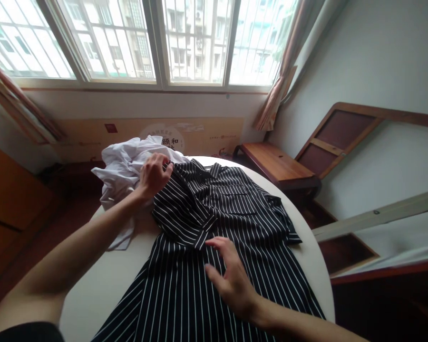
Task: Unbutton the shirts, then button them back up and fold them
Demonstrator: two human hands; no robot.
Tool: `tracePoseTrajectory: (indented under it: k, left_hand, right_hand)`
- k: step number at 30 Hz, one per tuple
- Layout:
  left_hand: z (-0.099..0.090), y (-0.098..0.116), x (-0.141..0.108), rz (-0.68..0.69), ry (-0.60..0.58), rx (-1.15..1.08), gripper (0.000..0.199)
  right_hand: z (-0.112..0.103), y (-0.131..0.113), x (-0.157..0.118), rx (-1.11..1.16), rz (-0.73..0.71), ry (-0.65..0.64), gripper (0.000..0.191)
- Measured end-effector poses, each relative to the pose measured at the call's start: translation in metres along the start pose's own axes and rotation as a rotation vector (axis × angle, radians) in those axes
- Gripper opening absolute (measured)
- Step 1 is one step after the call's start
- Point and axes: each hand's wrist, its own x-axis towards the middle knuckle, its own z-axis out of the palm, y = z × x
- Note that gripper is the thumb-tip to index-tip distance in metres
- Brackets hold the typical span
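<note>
between your hands, the sleeve [181, 209] lies across the striped garment [185, 280], seemingly for easy reach; your left hand [155, 175] at the shoulder [180, 169], grip unclear; right hand [233, 280] wide.

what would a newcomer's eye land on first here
Likely the white-striped black garment spread over the white table, with the left hand at its upper left and the right hand over its front. Next, the crumpled white cloth at far left and the bright window beyond.

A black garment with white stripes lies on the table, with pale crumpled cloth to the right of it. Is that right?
Not quite: the head view shows the pale crumpled cloth to the left of the striped garment, which does lie on the table.
</note>
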Motion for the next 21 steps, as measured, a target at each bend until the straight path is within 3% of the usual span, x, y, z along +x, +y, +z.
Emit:
tracePoseTrajectory:
  k: [1, 3, 4, 6, 7, 9, 12, 17, 19, 21]
  left_hand:
    - [-0.008, -0.002, -0.024, -0.05, -0.048, -0.013, 0.032]
    - [-0.021, -0.01, -0.081, -0.058, -0.329, 0.007, 0.039]
    - [-0.026, -0.015, -0.113, -0.036, -0.496, 0.016, 0.042]
    - [-0.031, -0.023, -0.173, -0.011, -0.706, -0.002, 0.044]
    - [-0.032, -0.025, -0.199, -0.013, -0.773, -0.019, 0.045]
    - [-0.034, -0.024, -0.236, -0.029, -0.771, -0.068, 0.04]
    - [-0.039, -0.017, -0.25, -0.163, -0.74, -0.278, 0.042]
    - [-0.056, -0.016, -0.239, -0.795, -0.604, -0.9, 0.056]
    - [-0.058, -0.02, -0.248, -0.852, -0.65, -0.995, 0.055]
    - [-0.061, -0.026, -0.264, -0.773, -0.804, -1.005, 0.05]
  right_hand:
    - [-0.002, 0.001, -0.001, -0.083, -0.112, -0.083, 0.046]
    - [-0.004, 0.006, 0.0, -0.221, -0.23, -0.167, 0.049]
    - [-0.004, 0.01, 0.002, -0.283, -0.247, -0.171, 0.052]
    - [-0.002, 0.021, 0.007, -0.409, -0.248, -0.19, 0.057]
    - [-0.001, 0.026, 0.01, -0.471, -0.247, -0.218, 0.06]
    - [0.003, 0.034, 0.013, -0.583, -0.255, -0.301, 0.065]
    - [0.005, 0.04, 0.015, -0.703, -0.281, -0.381, 0.066]
    - [-0.002, 0.041, 0.012, -0.761, -0.269, -0.348, 0.062]
    - [-0.007, 0.043, 0.011, -0.756, -0.279, -0.361, 0.06]
    - [-0.011, 0.044, 0.011, -0.748, -0.303, -0.394, 0.059]
